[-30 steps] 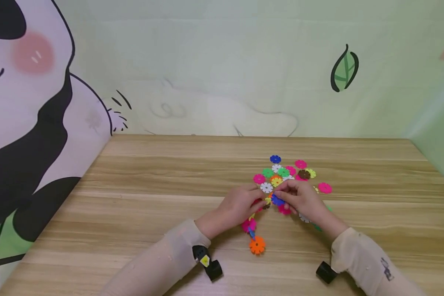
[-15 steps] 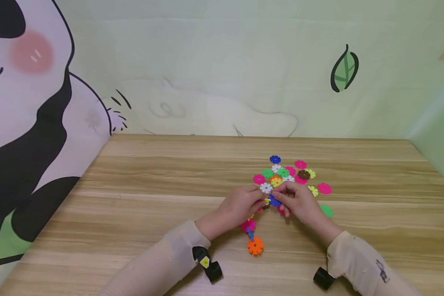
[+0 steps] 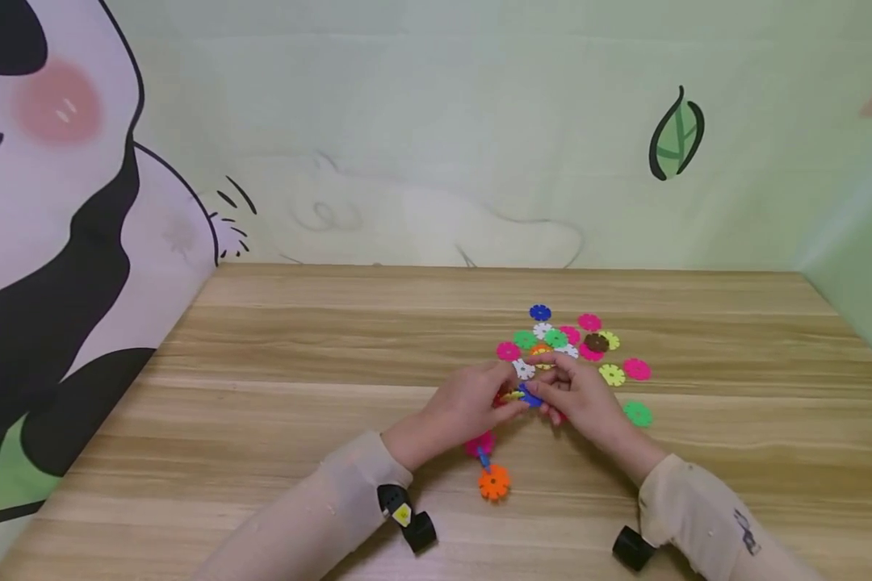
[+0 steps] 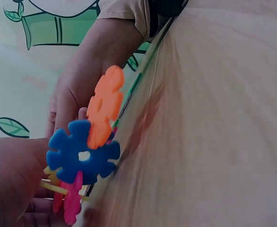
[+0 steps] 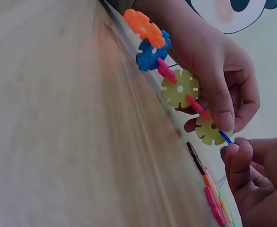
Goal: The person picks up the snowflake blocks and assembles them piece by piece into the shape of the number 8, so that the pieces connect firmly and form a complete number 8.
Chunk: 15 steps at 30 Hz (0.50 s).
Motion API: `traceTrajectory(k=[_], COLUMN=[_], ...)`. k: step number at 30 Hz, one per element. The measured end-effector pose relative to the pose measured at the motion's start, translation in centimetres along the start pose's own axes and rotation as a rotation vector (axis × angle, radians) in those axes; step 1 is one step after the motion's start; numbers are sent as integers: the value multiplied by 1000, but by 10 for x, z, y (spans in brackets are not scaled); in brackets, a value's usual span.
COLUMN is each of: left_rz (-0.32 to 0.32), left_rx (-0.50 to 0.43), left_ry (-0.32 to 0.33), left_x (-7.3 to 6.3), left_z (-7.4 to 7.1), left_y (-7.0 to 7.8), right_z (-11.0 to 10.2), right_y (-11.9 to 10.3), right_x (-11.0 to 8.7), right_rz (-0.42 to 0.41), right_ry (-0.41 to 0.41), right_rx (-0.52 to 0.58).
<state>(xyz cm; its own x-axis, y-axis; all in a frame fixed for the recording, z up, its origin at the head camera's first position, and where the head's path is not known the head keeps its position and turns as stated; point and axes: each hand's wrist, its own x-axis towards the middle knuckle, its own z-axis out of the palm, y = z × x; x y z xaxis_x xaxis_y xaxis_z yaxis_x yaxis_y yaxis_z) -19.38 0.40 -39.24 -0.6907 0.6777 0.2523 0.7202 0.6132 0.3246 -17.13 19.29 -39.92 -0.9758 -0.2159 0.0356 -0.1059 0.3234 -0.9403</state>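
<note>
Short of the tabletop's far edge [image 3: 378, 270], left hand [image 3: 467, 405] pinches a multicoloured chain [image 5: 171, 97] of notched plastic discs, right hand [image 3: 584, 401] a blue disc [image 3: 532, 397] against it; skewed pressure could unseat joints.

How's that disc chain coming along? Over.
Left hand holds chain. Right hand pinches blue disc at chain's end. Other discs beyond, not blocking.

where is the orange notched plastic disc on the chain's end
The orange disc is low and just right of centre in the head view, below the left hand, joined to a blue notched plastic disc.
</note>
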Motion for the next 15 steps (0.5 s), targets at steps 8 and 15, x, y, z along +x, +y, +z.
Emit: traceTrajectory(k=[8,15], left_rz=[17,-50], left_rx=[38,41], left_ry=[-29,-59], left_x=[2,2], left_z=[0,-3], left_y=[1,0], right_z=[-5,-23], right_y=[-1,-12], right_x=[2,-2], right_rz=[-35,-43], right_ry=[-81,5], right_rx=[-25,-330])
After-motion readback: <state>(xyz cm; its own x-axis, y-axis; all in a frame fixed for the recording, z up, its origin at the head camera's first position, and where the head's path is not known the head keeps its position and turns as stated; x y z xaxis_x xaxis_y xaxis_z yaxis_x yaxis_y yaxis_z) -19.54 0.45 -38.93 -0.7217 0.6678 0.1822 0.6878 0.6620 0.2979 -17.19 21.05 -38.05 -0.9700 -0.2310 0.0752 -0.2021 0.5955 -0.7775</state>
